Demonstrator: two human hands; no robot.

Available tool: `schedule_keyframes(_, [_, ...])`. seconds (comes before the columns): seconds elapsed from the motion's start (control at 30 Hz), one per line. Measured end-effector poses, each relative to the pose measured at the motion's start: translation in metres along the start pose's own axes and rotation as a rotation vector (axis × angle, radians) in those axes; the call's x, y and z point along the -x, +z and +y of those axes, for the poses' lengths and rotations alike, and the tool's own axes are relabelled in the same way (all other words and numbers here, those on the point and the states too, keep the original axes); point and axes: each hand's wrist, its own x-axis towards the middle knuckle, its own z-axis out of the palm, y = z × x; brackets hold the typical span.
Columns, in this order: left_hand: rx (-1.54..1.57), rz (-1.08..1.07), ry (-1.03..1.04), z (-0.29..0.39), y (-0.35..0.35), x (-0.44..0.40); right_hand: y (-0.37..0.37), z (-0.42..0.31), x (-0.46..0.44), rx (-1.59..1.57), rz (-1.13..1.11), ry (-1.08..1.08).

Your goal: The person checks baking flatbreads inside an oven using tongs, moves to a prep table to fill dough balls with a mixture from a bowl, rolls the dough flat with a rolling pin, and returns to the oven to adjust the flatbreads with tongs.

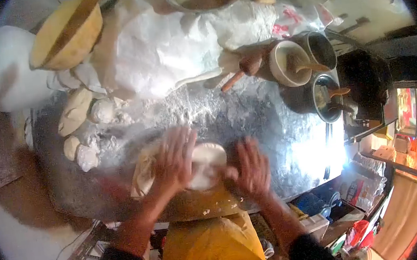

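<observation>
A flat round piece of pale dough [210, 155] lies near the front edge of the floured work table, between my two hands. My left hand [175, 156] is spread flat at the dough's left edge, its fingers pointing away from me. On the other side, my right hand [252, 170] is open, fingers stretched out, with the thumb toward the dough. Both hands are slightly blurred, and whether the right one touches the dough I cannot tell. A pale flat layered piece [143, 171] shows left of my left hand, partly covered by it.
Several dough lumps [87, 158] and a longer dough piece [74, 111] sit at the left. White cloth or sacking [160, 54] covers the back, near a yellow bowl [69, 35]. A wooden-handled tool [235, 80] lies before several containers, including a white bowl [279, 66].
</observation>
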Motion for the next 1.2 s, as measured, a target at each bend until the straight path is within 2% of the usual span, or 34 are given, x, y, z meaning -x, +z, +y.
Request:
schedule_keyframes(0.03, [0.008,-0.043,-0.042,0.003,-0.022,-0.047,-0.019,0.007,-0.044,0.063,0.001,0.015])
schedule_keyframes(0.07, [0.164,0.052,-0.016,-0.006,-0.022,-0.082,-0.020,0.023,-0.088,0.013,0.102,0.045])
schedule_keyframes(0.1, [0.157,0.174,0.052,-0.018,-0.016,-0.109,-0.021,0.032,-0.104,-0.040,0.195,0.081])
schedule_keyframes(0.17, [0.099,0.046,-0.015,-0.005,-0.021,-0.109,-0.010,0.029,-0.071,-0.077,0.173,0.105])
schedule_keyframes(0.2, [0.079,0.007,-0.033,0.007,-0.028,-0.086,-0.008,0.024,-0.055,-0.116,0.170,0.107])
schedule_keyframes(0.23, [0.052,-0.035,-0.057,0.023,-0.031,-0.038,-0.005,0.008,-0.016,-0.012,0.171,0.044])
schedule_keyframes(0.27, [0.092,-0.024,-0.042,0.033,-0.021,0.016,0.007,-0.005,0.025,-0.011,0.032,0.064])
schedule_keyframes(0.3, [0.137,-0.026,-0.025,0.036,-0.013,0.050,0.026,-0.008,0.067,-0.027,0.105,-0.024])
schedule_keyframes(0.37, [0.122,-0.061,-0.017,0.032,-0.010,0.046,0.014,-0.018,0.074,-0.129,0.099,-0.019])
schedule_keyframes(0.4, [0.112,-0.095,-0.013,0.030,-0.006,0.043,0.010,-0.009,0.055,-0.095,0.069,-0.029])
schedule_keyframes(0.43, [0.061,-0.011,-0.017,0.023,-0.001,0.003,0.007,0.009,0.009,-0.059,0.049,-0.045])
schedule_keyframes(0.5, [-0.146,-0.009,0.064,0.007,-0.019,-0.077,-0.008,0.034,-0.071,0.010,0.209,-0.063])
schedule_keyframes(0.53, [0.037,0.083,0.005,-0.002,-0.015,-0.104,-0.014,0.040,-0.105,0.001,0.285,-0.042])
schedule_keyframes(0.57, [0.046,0.179,0.016,-0.006,-0.014,-0.119,-0.019,0.041,-0.116,-0.010,0.363,-0.016])
schedule_keyframes(0.63, [-0.126,0.153,0.040,0.007,-0.014,-0.088,-0.009,0.030,-0.076,-0.001,0.284,-0.031])
schedule_keyframes(0.7, [0.008,0.126,0.036,0.033,-0.011,-0.015,-0.001,0.021,-0.022,-0.050,0.172,-0.110])
schedule_keyframes(0.73, [-0.047,0.097,0.065,0.046,0.002,0.033,0.005,0.010,0.011,-0.034,0.271,-0.131])
schedule_keyframes(0.8, [-0.103,0.065,0.105,0.076,0.010,0.093,0.009,0.018,0.032,-0.092,0.207,-0.144])
schedule_keyframes(0.9, [0.266,-0.180,0.408,0.147,0.024,0.118,0.001,0.045,0.029,-0.132,0.103,-0.125])
schedule_keyframes(0.97, [0.285,-0.185,0.436,0.170,0.037,0.097,-0.008,0.058,0.026,-0.161,0.170,0.045])
schedule_keyframes(1.0, [0.301,-0.169,0.468,0.174,0.043,0.082,-0.014,0.066,0.030,-0.152,0.170,0.043])
schedule_keyframes(1.03, [0.318,-0.168,0.464,0.166,0.051,0.087,-0.022,0.072,0.044,-0.200,0.243,0.105])
schedule_keyframes(1.1, [0.076,-0.100,0.372,0.110,0.055,0.118,-0.022,0.086,0.076,-0.269,0.315,0.156])
schedule_keyframes(1.17, [-0.037,-0.189,0.191,0.060,0.019,0.132,-0.009,0.100,0.114,-0.519,0.381,0.231])
schedule_keyframes(1.2, [-0.038,-0.166,0.003,0.044,0.000,0.123,-0.012,0.098,0.126,-0.499,0.378,0.201])
